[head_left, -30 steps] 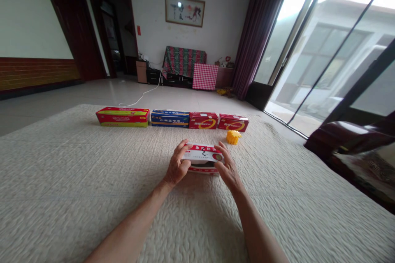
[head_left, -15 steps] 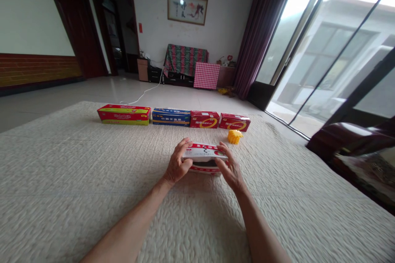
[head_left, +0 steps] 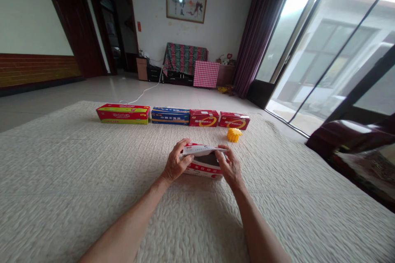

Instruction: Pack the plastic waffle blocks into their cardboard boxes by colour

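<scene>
A small red and white box (head_left: 203, 169) rests on the cream quilted cover (head_left: 92, 181) in front of me. Its lid flap is lifted, showing a dark inside. My left hand (head_left: 175, 164) grips the box's left end, thumb at the raised flap. My right hand (head_left: 228, 165) holds the right end, fingers on the flap's edge. Both hands are closed on the box.
A row of boxes lies further back: a long red and yellow one (head_left: 123, 114), a blue one (head_left: 170, 116), and two red ones (head_left: 204, 118) (head_left: 233, 121). A small yellow object (head_left: 234, 134) sits near them. A dark wooden chair arm (head_left: 348, 133) stands at the right.
The box's lid flap has been lifted, so the dark inside now shows. Both hands stay at the box's ends.
</scene>
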`<state>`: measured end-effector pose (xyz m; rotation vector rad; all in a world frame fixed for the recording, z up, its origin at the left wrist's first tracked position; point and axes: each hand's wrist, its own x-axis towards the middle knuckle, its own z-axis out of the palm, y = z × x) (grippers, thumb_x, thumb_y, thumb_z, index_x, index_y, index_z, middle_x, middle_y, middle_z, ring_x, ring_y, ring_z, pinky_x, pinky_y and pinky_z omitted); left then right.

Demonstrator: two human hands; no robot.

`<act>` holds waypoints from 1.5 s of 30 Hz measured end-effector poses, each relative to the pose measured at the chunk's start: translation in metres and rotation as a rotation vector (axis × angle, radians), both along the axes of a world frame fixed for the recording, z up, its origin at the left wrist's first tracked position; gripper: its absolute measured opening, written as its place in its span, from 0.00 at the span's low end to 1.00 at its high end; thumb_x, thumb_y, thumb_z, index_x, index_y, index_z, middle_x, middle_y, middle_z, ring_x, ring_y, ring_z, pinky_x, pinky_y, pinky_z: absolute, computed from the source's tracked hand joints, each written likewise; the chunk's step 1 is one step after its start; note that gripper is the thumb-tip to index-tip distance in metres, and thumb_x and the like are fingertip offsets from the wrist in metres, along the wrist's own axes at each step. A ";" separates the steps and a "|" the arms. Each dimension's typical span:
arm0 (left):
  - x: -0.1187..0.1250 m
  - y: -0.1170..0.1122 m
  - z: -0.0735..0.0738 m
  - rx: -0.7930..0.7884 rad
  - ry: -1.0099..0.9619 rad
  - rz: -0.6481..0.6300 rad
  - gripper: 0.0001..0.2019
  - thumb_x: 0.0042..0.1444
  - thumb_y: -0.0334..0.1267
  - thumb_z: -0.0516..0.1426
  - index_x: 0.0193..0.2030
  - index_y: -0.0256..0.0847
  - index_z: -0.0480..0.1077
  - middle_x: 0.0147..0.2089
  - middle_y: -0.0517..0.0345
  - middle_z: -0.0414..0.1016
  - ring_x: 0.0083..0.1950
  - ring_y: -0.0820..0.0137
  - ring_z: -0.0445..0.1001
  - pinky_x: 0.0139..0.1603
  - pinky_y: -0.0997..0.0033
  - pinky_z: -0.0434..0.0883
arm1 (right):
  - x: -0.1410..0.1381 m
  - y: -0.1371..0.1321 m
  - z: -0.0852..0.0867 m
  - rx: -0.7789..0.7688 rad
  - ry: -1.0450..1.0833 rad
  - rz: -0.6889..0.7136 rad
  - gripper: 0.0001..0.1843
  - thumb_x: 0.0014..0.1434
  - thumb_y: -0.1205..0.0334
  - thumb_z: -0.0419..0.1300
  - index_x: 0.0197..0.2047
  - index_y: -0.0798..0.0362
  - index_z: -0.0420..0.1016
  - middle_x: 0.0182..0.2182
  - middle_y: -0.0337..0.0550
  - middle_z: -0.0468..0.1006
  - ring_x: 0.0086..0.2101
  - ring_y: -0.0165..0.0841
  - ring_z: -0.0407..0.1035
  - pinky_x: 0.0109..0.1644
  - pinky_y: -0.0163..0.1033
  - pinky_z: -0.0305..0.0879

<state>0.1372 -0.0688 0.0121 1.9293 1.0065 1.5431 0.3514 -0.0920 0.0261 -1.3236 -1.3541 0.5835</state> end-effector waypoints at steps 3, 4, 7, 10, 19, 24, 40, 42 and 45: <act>-0.003 -0.001 0.001 0.011 -0.018 -0.048 0.25 0.53 0.37 0.58 0.59 0.42 0.65 0.64 0.48 0.65 0.65 0.57 0.64 0.63 0.55 0.65 | -0.001 -0.001 0.003 0.032 0.020 -0.015 0.26 0.55 0.40 0.59 0.47 0.51 0.74 0.46 0.49 0.79 0.44 0.44 0.74 0.42 0.46 0.71; -0.003 -0.001 0.001 -0.005 -0.032 -0.069 0.26 0.52 0.37 0.58 0.60 0.42 0.64 0.64 0.48 0.64 0.65 0.57 0.63 0.62 0.56 0.66 | -0.001 -0.001 0.005 0.047 0.032 -0.021 0.26 0.54 0.40 0.59 0.47 0.51 0.74 0.47 0.49 0.79 0.45 0.44 0.73 0.43 0.46 0.71; -0.003 -0.004 0.002 -0.083 -0.087 -0.110 0.30 0.51 0.36 0.58 0.63 0.43 0.60 0.66 0.46 0.62 0.66 0.56 0.63 0.59 0.58 0.68 | -0.001 -0.002 0.009 0.043 0.084 -0.022 0.27 0.54 0.39 0.59 0.46 0.51 0.74 0.46 0.50 0.79 0.45 0.45 0.73 0.44 0.47 0.70; -0.001 -0.006 0.002 -0.145 -0.168 -0.097 0.35 0.49 0.35 0.60 0.65 0.44 0.56 0.65 0.46 0.62 0.64 0.57 0.65 0.58 0.58 0.68 | -0.001 -0.001 0.010 0.010 0.161 -0.029 0.29 0.53 0.36 0.59 0.46 0.51 0.72 0.40 0.48 0.81 0.42 0.45 0.75 0.41 0.46 0.70; 0.005 -0.004 -0.003 -0.244 -0.357 -0.120 0.31 0.48 0.38 0.62 0.60 0.45 0.58 0.59 0.46 0.70 0.60 0.58 0.70 0.55 0.58 0.70 | -0.002 0.001 0.008 -0.040 0.292 -0.187 0.25 0.48 0.39 0.64 0.38 0.51 0.71 0.24 0.38 0.77 0.24 0.34 0.70 0.27 0.36 0.63; 0.006 -0.003 -0.001 -0.271 -0.353 -0.074 0.27 0.49 0.41 0.63 0.56 0.42 0.63 0.58 0.46 0.70 0.56 0.59 0.73 0.52 0.61 0.72 | -0.001 0.002 0.005 -0.001 0.339 -0.134 0.23 0.52 0.39 0.61 0.36 0.52 0.73 0.28 0.39 0.78 0.28 0.34 0.71 0.29 0.36 0.64; -0.005 0.001 0.005 -0.173 -0.240 0.174 0.24 0.60 0.43 0.50 0.61 0.39 0.67 0.64 0.49 0.68 0.67 0.60 0.63 0.68 0.59 0.60 | 0.000 0.002 0.009 -0.091 0.028 -0.040 0.43 0.45 0.45 0.63 0.63 0.52 0.62 0.62 0.55 0.65 0.60 0.51 0.61 0.60 0.57 0.61; -0.005 0.004 0.001 -0.163 -0.270 0.239 0.25 0.60 0.40 0.49 0.64 0.39 0.64 0.64 0.48 0.68 0.66 0.60 0.64 0.67 0.58 0.62 | 0.000 0.002 0.008 -0.099 0.014 -0.031 0.42 0.46 0.46 0.62 0.63 0.52 0.62 0.61 0.55 0.66 0.59 0.50 0.62 0.59 0.56 0.63; -0.008 0.010 -0.007 -0.119 -0.254 0.299 0.24 0.58 0.37 0.49 0.62 0.40 0.64 0.62 0.48 0.70 0.64 0.60 0.67 0.65 0.58 0.64 | 0.001 0.001 0.008 -0.112 -0.005 -0.016 0.41 0.46 0.44 0.62 0.62 0.50 0.62 0.61 0.54 0.66 0.58 0.50 0.63 0.57 0.56 0.65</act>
